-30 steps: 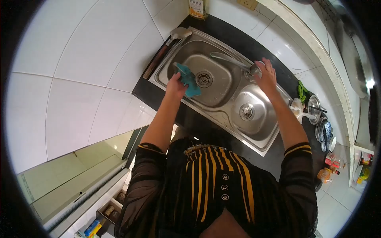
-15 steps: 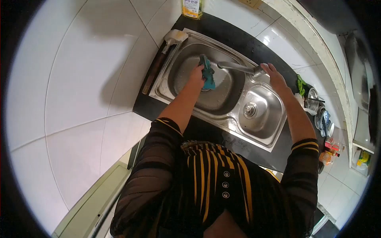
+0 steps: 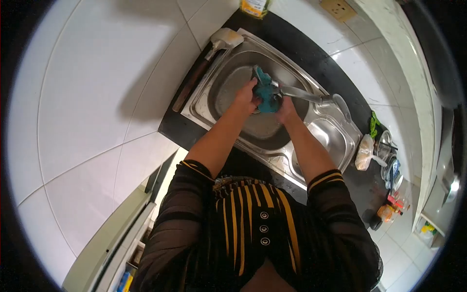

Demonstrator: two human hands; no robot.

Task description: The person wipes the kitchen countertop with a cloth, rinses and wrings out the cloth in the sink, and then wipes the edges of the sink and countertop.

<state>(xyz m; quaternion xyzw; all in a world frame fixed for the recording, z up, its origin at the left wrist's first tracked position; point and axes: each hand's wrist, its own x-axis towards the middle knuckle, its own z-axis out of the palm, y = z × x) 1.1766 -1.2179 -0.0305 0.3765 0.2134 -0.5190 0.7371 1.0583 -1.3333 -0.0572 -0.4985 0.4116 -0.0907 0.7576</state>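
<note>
A teal cloth (image 3: 266,92) is bunched between my two hands over the large left basin of the steel sink (image 3: 233,82). My left hand (image 3: 246,94) is closed on its left side. On the cloth's right side my right hand (image 3: 285,108) also grips it, just under the tip of the faucet (image 3: 301,94). The faucet's spout points over the large basin, and its handle (image 3: 342,107) stands raised at the right. Whether water runs is hard to tell, since the hands and cloth cover that spot.
A long-handled tool (image 3: 192,80) lies along the sink's left edge. A yellow-labelled container (image 3: 254,7) stands at the back corner. On the right counter are a plastic bag (image 3: 364,153), green vegetables (image 3: 373,124), dishes (image 3: 389,168) and bottles (image 3: 387,212).
My right hand has left the faucet handle and come down to the cloth. The handle is now raised. My left hand has carried the cloth rightward under the spout.
</note>
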